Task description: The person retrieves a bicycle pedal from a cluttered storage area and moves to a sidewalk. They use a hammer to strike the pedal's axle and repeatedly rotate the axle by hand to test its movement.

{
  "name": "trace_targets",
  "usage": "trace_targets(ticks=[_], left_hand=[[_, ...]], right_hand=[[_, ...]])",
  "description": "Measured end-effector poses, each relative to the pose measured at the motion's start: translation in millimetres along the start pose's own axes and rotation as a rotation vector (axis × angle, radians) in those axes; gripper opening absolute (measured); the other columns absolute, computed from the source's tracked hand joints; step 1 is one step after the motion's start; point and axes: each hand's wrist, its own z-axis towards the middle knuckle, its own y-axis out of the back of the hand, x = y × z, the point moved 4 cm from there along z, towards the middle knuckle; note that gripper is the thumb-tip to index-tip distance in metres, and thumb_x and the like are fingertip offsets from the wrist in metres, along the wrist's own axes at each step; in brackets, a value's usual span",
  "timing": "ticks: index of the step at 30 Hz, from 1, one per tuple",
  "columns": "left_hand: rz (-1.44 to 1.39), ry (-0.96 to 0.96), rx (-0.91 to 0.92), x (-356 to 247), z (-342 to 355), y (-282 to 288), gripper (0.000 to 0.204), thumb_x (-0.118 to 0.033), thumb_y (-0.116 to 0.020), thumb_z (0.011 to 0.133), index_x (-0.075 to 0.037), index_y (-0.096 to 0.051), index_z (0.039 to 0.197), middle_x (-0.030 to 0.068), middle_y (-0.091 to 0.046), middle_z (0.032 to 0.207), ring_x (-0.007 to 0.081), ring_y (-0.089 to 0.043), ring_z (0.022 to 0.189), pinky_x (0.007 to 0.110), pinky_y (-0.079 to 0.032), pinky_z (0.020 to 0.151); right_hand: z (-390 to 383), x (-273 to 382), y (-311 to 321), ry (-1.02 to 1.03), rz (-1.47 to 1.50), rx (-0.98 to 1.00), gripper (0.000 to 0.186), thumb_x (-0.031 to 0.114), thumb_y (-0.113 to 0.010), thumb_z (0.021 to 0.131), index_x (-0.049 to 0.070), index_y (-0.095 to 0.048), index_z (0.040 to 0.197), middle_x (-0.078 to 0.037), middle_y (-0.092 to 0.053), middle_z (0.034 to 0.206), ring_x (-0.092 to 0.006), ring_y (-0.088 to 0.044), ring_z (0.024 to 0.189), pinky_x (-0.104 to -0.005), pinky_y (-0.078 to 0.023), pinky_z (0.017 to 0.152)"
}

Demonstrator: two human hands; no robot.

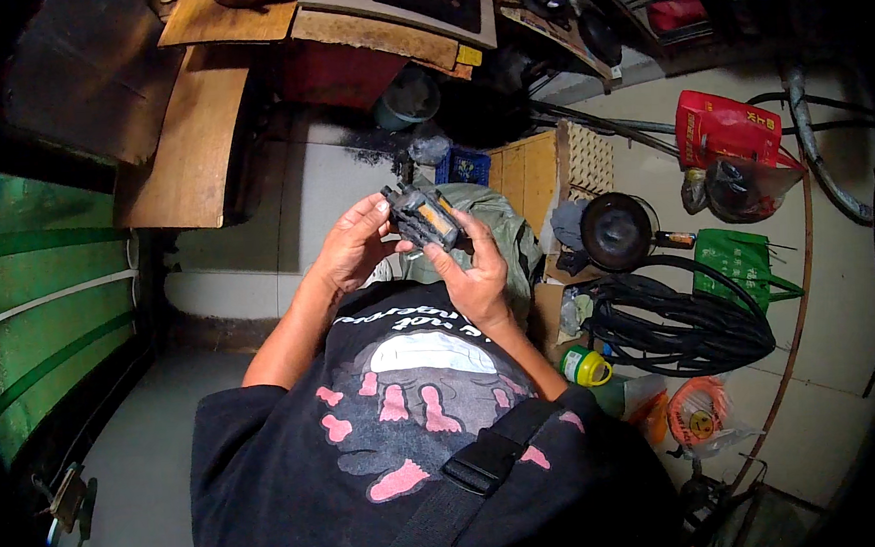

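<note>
Up in front of my chest I hold a dark, boxy part (424, 219) with short knobs at its upper end and an orange-yellow label on one face. Its exact kind I cannot make out. My left hand (351, 247) grips the part's left side, thumb and fingers closed at its edge. On the other side, my right hand (478, 273) has its thumb on the lower edge and its fingers along the right side. A grey-green plastic bag (503, 231) lies behind and below my right hand.
Wooden boards and a worktop (199, 138) stand at the upper left. A bucket (407, 100) is at the far side. Rightward on the floor are a pan (615, 231), a coiled black hose (671, 324), a red bag (724, 128), a green bag (733, 270) and a yellow-lidded jar (585, 367).
</note>
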Motion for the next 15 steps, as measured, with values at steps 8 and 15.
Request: trace_targets(ticks=[8, 15], left_hand=[[0.033, 0.036, -0.109, 0.2, -2.3, 1.8, 0.034, -0.028, -0.068, 0.109, -0.011, -0.065, 0.139, -0.0031, -0.073, 0.113, 0.0083, -0.066, 0.092, 0.037, -0.061, 0.085], [0.100, 0.066, -0.196, -1.6, -4.9, 2.9, 0.037, -0.027, -0.070, 0.108, -0.009, -0.066, 0.140, -0.0032, -0.070, 0.103, 0.0101, -0.066, 0.083, 0.029, -0.053, 0.068]], right_hand=[[-0.3, -24.0, -8.5, -0.301, 0.518, -0.008, 0.058, 0.007, -0.079, 0.100, -0.005, -0.054, 0.151, -0.014, -0.068, 0.137, -0.0182, -0.067, 0.119, -0.0328, -0.054, 0.105], [-0.5, -41.0, -11.5, -0.477, 0.742, -0.025, 0.055, 0.010, -0.075, 0.104, -0.003, -0.053, 0.153, -0.010, -0.068, 0.129, -0.0155, -0.068, 0.110, -0.0318, -0.057, 0.098]])
